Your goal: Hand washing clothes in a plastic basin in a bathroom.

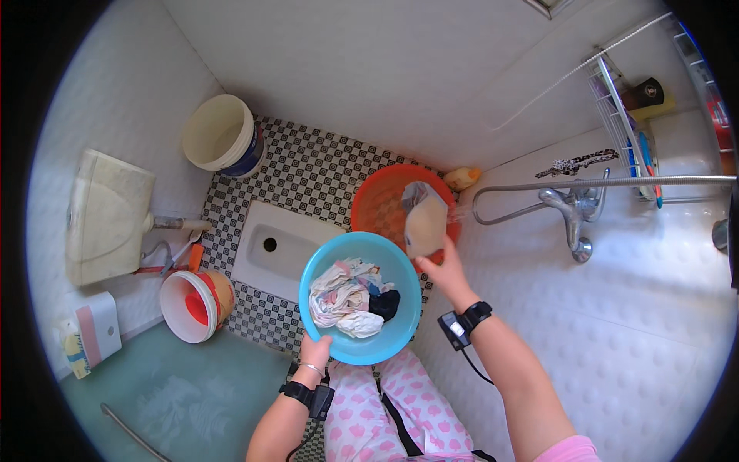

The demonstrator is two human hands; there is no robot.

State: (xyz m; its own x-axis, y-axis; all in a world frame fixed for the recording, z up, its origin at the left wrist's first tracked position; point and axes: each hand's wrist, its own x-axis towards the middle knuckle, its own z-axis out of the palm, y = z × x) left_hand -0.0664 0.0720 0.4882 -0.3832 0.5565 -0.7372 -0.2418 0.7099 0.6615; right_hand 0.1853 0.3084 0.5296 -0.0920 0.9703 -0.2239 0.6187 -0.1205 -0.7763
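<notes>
The left forearm rises from the lower edge, left of the legs in pink-patterned trousers [350, 404], and leans slightly rightward. Its hand, the left hand [315, 353], is closed on the near-left rim of a blue basin [363, 246], thumb lying over the edge; the fingers beneath are hidden. The basin is just ahead of this hand and to its right, above the knees, with a heap of clothes [339, 291] inside, mostly white with a dark piece at the right.

The right arm reaches up from the lower right corner, slanting left and forward. The right hand [446, 276] pinches the near end of a clear bag [426, 223] with pale contents; how each finger sits is unclear. The bag lies directly beyond the hand, slightly leftward, and appears above the red basin [369, 202] that stands on the patterned floor [308, 150]. In this view the blue basin partly covers the red one.
</notes>
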